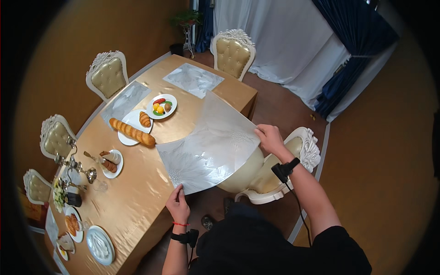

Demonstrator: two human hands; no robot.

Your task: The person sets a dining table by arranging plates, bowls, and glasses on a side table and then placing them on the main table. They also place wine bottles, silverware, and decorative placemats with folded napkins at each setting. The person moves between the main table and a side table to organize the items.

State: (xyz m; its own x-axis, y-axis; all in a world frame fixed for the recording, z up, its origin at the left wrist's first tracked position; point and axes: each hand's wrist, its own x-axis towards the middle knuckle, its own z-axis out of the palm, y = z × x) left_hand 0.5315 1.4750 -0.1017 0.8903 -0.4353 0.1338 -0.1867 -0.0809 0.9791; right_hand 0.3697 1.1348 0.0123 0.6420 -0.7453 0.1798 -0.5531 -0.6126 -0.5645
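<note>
Both of my hands hold a silvery, flower-patterned placemat (213,147) by its near edge, over the table's near edge and the seat of a chair. My left hand (178,204) pinches one corner between thumb and fingers. At the right corner, my right hand (270,137) grips the sheet. Its far part reaches over the table (137,185), which has a shiny gold cloth. Two similar placemats lie flat farther off, one at the table's end (193,79) and one along the far side (125,103).
Near the placemat stand a baguette (132,132) on a white plate and a plate of play vegetables (162,107). A candelabra (74,166), flowers and more plates stand to the left. A cream chair (282,168) is close to my right arm.
</note>
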